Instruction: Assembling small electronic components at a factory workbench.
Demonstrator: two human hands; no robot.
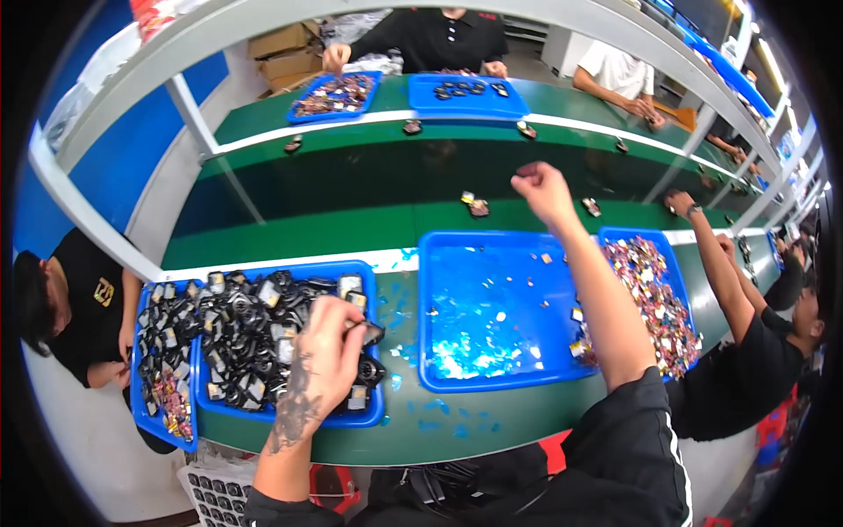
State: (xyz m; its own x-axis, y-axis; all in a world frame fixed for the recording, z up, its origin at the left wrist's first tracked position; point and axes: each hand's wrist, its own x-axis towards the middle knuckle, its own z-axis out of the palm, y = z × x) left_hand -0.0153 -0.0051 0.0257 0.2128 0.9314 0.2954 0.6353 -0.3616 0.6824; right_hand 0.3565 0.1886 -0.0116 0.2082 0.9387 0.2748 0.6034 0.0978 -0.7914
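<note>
My left hand (327,356), with a tattooed wrist, is over a blue tray (379,408) heaped with black plastic housings (250,299). Its fingers pinch a small black part (373,333) near the tray's right side. My right arm stretches forward across a second blue tray (423,325), and my right hand (544,195) hovers above the dark green conveyor belt (351,198). Those fingers are curled together; whatever they hold is too small to tell. Left of that hand, a small assembly (478,207) with a yellow-white piece lies on the belt, and another assembly (591,207) lies to the right.
A tray of small multicoloured parts (645,285) stands at right, partly behind my forearm. Another mixed tray (167,369) is at far left. Blue film scraps (439,420) litter the green table. Metal frame bars (193,114) cross overhead. Co-workers sit opposite and on both sides.
</note>
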